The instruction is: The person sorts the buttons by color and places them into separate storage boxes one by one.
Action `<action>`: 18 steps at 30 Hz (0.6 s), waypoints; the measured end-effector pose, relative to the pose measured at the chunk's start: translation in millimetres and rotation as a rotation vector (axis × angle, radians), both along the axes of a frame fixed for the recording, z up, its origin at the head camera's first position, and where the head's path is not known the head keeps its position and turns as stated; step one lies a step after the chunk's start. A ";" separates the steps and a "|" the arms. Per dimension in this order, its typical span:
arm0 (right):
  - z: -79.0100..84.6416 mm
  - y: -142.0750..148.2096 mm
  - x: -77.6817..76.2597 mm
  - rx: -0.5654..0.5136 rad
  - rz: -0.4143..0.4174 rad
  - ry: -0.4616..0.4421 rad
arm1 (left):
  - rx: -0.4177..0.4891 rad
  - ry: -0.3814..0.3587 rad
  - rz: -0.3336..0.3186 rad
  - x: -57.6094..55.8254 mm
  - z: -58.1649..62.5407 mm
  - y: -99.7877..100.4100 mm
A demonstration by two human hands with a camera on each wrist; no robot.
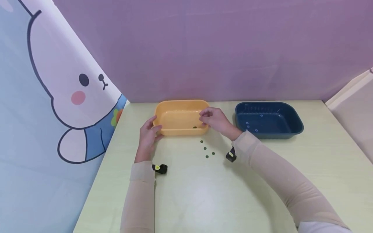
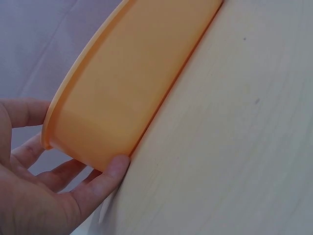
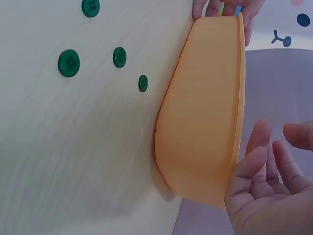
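Observation:
A yellow plastic tray (image 1: 182, 132) stands at the back of the table. My left hand (image 1: 147, 137) grips its left end, thumb low on the near side and fingers around the corner, as the left wrist view shows. Over the right rim is my right hand (image 1: 217, 120), fingers loosely bent and thumb apart from them; nothing shows between them in the right wrist view. Inside the tray, close to the near wall, lies a dark green button (image 1: 194, 127). Several more green buttons (image 3: 69, 63) lie on the table in front of the tray.
A dark blue tray (image 1: 269, 136) stands to the right of the yellow one, with several small pale-ringed buttons (image 1: 256, 130) on its floor. A purple cloth wall (image 1: 204, 48) rises behind both trays. At the left hangs a cartoon-printed curtain (image 1: 29, 161).

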State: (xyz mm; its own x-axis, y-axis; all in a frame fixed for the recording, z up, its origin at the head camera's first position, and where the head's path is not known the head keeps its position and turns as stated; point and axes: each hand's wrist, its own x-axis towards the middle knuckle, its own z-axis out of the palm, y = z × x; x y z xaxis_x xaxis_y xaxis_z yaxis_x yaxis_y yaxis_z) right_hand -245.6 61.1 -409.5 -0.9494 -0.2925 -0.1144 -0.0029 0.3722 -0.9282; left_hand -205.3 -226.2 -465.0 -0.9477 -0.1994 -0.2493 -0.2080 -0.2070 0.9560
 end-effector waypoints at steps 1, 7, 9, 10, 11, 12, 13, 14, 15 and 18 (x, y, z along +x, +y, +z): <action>-0.5 0.7 0.3 0.001 0.005 -0.001 | -0.002 -0.001 0.002 0.3 -0.3 0.3; -3.6 5.1 -0.4 0.026 0.025 -0.008 | 0.004 -0.005 0.005 -0.3 1.3 2.0; -4.7 6.4 -0.9 0.026 0.027 -0.014 | -0.004 -0.010 0.005 -0.9 1.8 2.5; -5.1 7.0 -1.0 0.024 0.028 -0.014 | -0.007 -0.012 0.005 -1.4 1.9 3.1; -5.2 7.5 -1.0 0.023 0.031 -0.013 | -0.007 -0.012 0.004 -1.8 1.8 3.4; -4.9 8.0 -0.7 0.021 0.032 -0.014 | -0.007 -0.012 0.004 -2.2 1.5 3.6; -4.9 8.3 -0.5 0.023 0.036 -0.013 | -0.006 -0.013 0.003 -2.4 1.2 3.6; -4.9 8.7 -0.1 0.029 0.042 -0.013 | -0.004 -0.013 0.000 -2.6 0.9 3.5; -4.7 9.1 0.5 0.035 0.048 -0.013 | -0.001 -0.014 0.001 -2.8 0.3 3.4; -3.8 9.9 3.4 0.063 0.064 -0.010 | 0.000 -0.018 0.003 -2.7 -0.7 2.8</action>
